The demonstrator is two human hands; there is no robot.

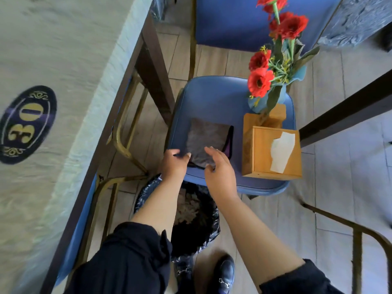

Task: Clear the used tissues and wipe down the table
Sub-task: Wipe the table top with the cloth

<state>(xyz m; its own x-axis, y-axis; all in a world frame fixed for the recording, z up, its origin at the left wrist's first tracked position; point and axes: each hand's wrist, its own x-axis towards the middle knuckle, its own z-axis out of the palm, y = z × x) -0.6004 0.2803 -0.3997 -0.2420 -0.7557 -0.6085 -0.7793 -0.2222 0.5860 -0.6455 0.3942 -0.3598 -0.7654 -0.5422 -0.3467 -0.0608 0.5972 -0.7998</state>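
Note:
A folded grey-purple cloth [206, 137] lies on the seat of a blue chair [207, 96]. My left hand [175, 164] pinches the cloth's near left corner. My right hand [218, 166] hovers over the cloth's near edge with its fingers apart and curled; whether it touches the cloth is unclear. Below my arms stands a bin lined with a black bag [195, 228], holding crumpled tissues [187, 206]. The table [42, 60] with a pale cloth and an oval "30" label [26, 124] runs along the left.
On the same chair seat stand a wooden tissue box [273, 151] with a white tissue sticking out and a vase of red flowers [273, 60]. Another blue chair [244, 20] sits behind. Dark table edges and metal chair frames cross the right side. My dark shoes [224, 272] are near the bin.

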